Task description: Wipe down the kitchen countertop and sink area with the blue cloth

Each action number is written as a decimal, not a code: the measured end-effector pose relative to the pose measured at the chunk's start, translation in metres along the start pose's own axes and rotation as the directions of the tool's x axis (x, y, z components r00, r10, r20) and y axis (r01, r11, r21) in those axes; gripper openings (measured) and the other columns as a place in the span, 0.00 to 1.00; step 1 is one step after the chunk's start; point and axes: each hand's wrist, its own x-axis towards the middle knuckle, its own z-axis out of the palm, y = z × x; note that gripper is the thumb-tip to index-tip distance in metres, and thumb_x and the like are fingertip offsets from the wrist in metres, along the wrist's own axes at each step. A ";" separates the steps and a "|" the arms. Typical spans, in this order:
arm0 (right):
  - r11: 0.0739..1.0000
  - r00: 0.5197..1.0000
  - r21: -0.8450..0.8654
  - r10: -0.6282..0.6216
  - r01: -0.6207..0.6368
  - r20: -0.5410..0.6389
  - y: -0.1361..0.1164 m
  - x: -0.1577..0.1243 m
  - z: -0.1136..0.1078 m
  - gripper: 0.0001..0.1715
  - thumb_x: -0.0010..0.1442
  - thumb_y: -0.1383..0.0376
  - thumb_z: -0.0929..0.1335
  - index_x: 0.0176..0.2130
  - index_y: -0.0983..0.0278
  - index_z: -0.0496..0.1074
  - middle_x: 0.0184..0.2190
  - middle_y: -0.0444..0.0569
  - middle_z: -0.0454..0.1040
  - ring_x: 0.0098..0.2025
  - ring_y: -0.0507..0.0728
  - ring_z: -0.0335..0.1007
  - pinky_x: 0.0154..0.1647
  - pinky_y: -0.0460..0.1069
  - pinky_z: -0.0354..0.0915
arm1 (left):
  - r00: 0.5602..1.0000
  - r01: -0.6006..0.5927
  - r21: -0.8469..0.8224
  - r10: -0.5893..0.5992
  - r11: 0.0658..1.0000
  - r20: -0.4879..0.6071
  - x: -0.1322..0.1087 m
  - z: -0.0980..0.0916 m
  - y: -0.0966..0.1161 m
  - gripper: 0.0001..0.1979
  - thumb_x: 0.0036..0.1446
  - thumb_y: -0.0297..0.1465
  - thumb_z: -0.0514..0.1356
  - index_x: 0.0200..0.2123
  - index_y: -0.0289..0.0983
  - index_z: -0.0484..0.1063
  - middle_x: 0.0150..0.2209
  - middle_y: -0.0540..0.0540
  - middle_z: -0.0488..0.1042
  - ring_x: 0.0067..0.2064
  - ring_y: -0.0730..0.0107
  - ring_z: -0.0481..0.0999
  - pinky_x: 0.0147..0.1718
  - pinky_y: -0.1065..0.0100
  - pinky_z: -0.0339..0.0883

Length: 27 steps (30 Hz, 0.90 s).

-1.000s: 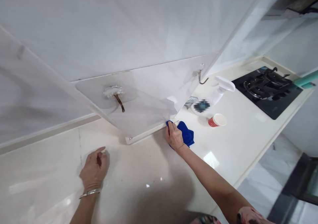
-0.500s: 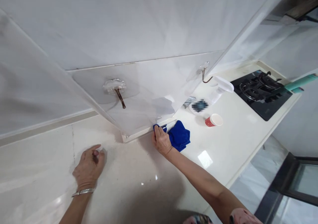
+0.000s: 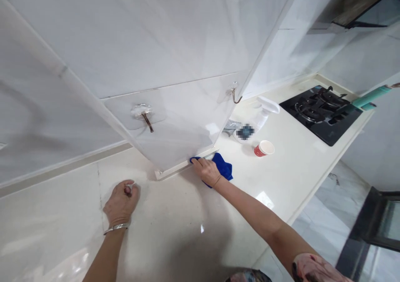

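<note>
A glossy cream countertop [image 3: 175, 232] is carrying a blue cloth [image 3: 223, 169], which is lying against the foot of the wall, and a red paper cup [image 3: 263, 148] is lying on its side near it. Further back, a white spray bottle [image 3: 265, 107] and a silvery packet [image 3: 231, 126] are resting close to the wall. A black gas hob [image 3: 321, 113] is sitting set into the far end.

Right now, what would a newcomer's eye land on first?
The blue cloth, pressed by the right hand where wall meets counter, mid-frame. Then the black hob at far right, a red cup between them, and the left hand curled at lower left.
</note>
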 end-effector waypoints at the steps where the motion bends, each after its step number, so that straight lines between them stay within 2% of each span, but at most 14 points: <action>1: 0.999 1.000 -0.015 0.028 -0.028 -0.011 0.011 -0.002 -0.003 0.19 0.72 0.67 0.60 0.54 0.62 0.75 0.33 0.49 0.75 0.33 0.53 0.71 0.34 0.46 0.65 | 1.000 0.002 -0.002 -0.002 1.000 0.002 0.000 0.000 -0.001 0.16 0.60 0.43 0.53 0.47 0.45 0.73 0.38 0.49 0.75 0.40 0.62 0.74 0.37 0.63 0.59; 3: 0.993 0.993 -0.037 0.108 -0.109 -0.045 0.026 -0.007 -0.007 0.19 0.71 0.67 0.60 0.55 0.62 0.75 0.34 0.50 0.76 0.33 0.53 0.71 0.34 0.45 0.63 | 1.000 -0.007 -0.008 0.007 1.000 0.000 -0.001 0.001 -0.001 0.16 0.60 0.42 0.53 0.47 0.44 0.73 0.38 0.48 0.76 0.41 0.61 0.74 0.36 0.63 0.59; 5: 0.982 0.980 -0.047 0.180 -0.184 -0.081 0.032 -0.010 -0.007 0.20 0.71 0.67 0.60 0.55 0.64 0.75 0.36 0.51 0.77 0.33 0.53 0.72 0.32 0.45 0.62 | 1.000 -0.021 -0.016 0.020 1.000 -0.021 -0.002 0.003 -0.001 0.16 0.60 0.41 0.53 0.46 0.43 0.74 0.41 0.47 0.77 0.41 0.61 0.75 0.35 0.64 0.58; 7: 0.973 0.969 -0.053 0.219 -0.227 -0.115 0.027 -0.010 -0.001 0.21 0.71 0.67 0.59 0.55 0.66 0.74 0.37 0.53 0.77 0.33 0.53 0.71 0.31 0.45 0.62 | 0.998 -0.029 -0.015 0.028 0.999 -0.051 -0.003 0.004 -0.001 0.16 0.60 0.39 0.52 0.45 0.43 0.74 0.45 0.46 0.78 0.40 0.61 0.75 0.33 0.63 0.56; 10: 0.967 0.958 -0.068 0.233 -0.247 -0.168 0.004 -0.007 0.010 0.21 0.71 0.67 0.58 0.53 0.70 0.74 0.36 0.55 0.78 0.32 0.54 0.71 0.30 0.45 0.64 | 0.995 -0.044 -0.015 0.043 0.999 -0.086 -0.005 0.007 -0.002 0.15 0.60 0.39 0.52 0.45 0.43 0.75 0.46 0.46 0.78 0.36 0.62 0.74 0.31 0.63 0.53; 16: 0.993 0.968 -0.075 0.066 -0.087 -0.242 -0.062 -0.001 0.029 0.20 0.69 0.67 0.59 0.54 0.72 0.71 0.36 0.57 0.77 0.33 0.56 0.73 0.30 0.46 0.69 | 0.992 -0.091 -0.084 0.083 0.992 -0.094 -0.008 0.009 -0.007 0.15 0.60 0.38 0.53 0.45 0.42 0.75 0.44 0.46 0.79 0.36 0.62 0.74 0.31 0.63 0.55; 19: 0.996 0.961 -0.075 0.019 -0.041 -0.275 -0.087 0.000 0.034 0.20 0.70 0.67 0.60 0.55 0.73 0.70 0.35 0.57 0.77 0.31 0.56 0.72 0.28 0.47 0.68 | 0.993 -0.098 -0.126 0.089 0.987 -0.076 -0.008 0.009 -0.009 0.15 0.60 0.37 0.54 0.45 0.42 0.76 0.43 0.47 0.79 0.37 0.62 0.75 0.33 0.64 0.57; 27: 0.997 0.961 -0.046 -0.075 0.065 -0.265 -0.113 0.001 0.031 0.20 0.71 0.67 0.59 0.56 0.74 0.69 0.36 0.57 0.76 0.32 0.56 0.72 0.30 0.47 0.69 | 0.991 -0.110 -0.150 0.096 0.983 -0.097 -0.009 0.015 -0.012 0.14 0.60 0.36 0.55 0.44 0.43 0.76 0.42 0.48 0.79 0.36 0.64 0.75 0.31 0.64 0.57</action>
